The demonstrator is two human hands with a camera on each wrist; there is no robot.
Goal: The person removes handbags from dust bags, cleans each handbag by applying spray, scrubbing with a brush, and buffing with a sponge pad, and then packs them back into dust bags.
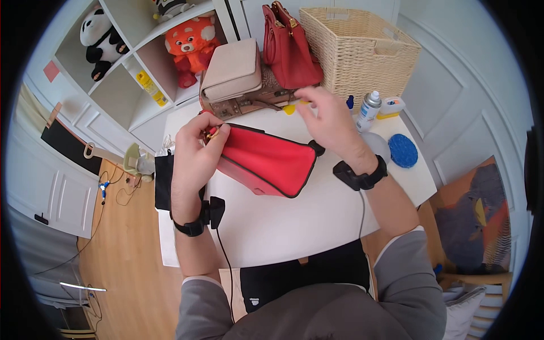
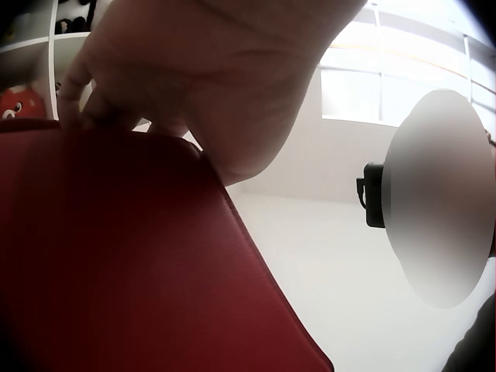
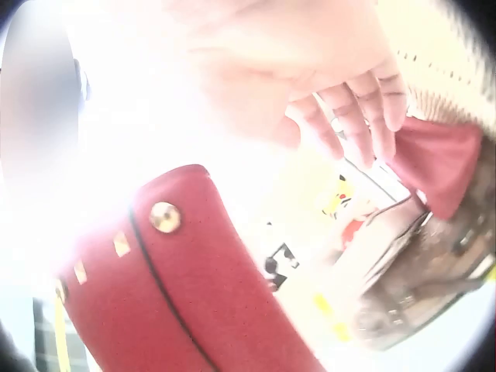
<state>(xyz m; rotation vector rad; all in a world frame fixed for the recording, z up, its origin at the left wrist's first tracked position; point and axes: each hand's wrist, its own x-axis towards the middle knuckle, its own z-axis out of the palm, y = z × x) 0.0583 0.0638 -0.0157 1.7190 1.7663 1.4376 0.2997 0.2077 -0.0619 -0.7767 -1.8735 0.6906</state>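
Note:
A red bag with dark edging (image 1: 269, 158) is tilted above the white table in the head view. My left hand (image 1: 198, 150) grips its left end, thumb on the edge beside a small gold-coloured piece. In the left wrist view, the red panel (image 2: 139, 248) fills the lower left below my left hand (image 2: 209, 77); the fingertips are hidden behind it. My right hand (image 1: 331, 124) is raised beyond the bag's right end, apart from it. The right wrist view shows my right hand (image 3: 310, 70) with extended fingers and nothing visible in them, above the bag (image 3: 225, 287) with a round gold-coloured stud (image 3: 165, 217).
Behind the bag are a beige bag (image 1: 232, 68), a brown patterned case (image 1: 226, 109), another red handbag (image 1: 292, 56) and a woven basket (image 1: 368, 62). A spray can (image 1: 369, 110) and a blue round item (image 1: 403, 151) are at the right of the table (image 1: 249, 238).

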